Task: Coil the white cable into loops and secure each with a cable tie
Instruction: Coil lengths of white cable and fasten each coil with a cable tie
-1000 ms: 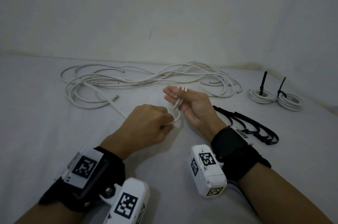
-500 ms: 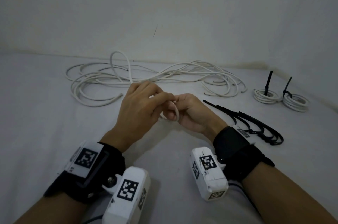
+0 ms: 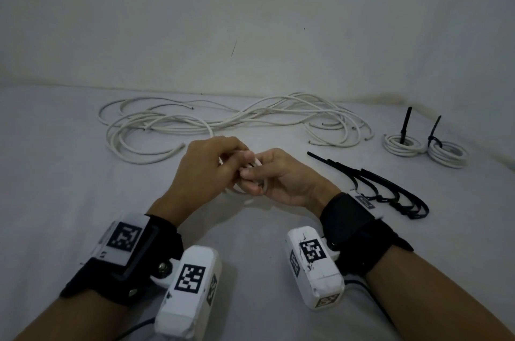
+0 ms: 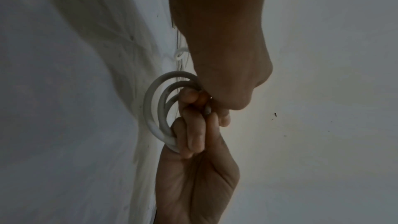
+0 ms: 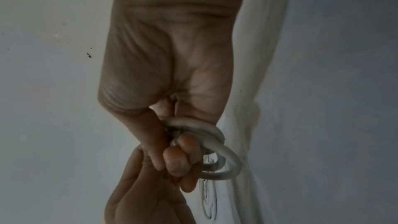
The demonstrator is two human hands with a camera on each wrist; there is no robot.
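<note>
Cable (image 3: 252,170) coil held between both hands, mid-table, just in front of the loose cable pile (image 3: 223,120).
Right hand (image 3: 281,176) has fingers curled through about three small loops, thumb pinching on top. Left hand (image 3: 206,170) pinches the same coil from the other side, fingertips touching the right's. Loose ties (image 3: 390,187) lie just right of the right hand. Two tied coils (image 3: 426,148) sit beyond the ties, well right of the pile.
</note>
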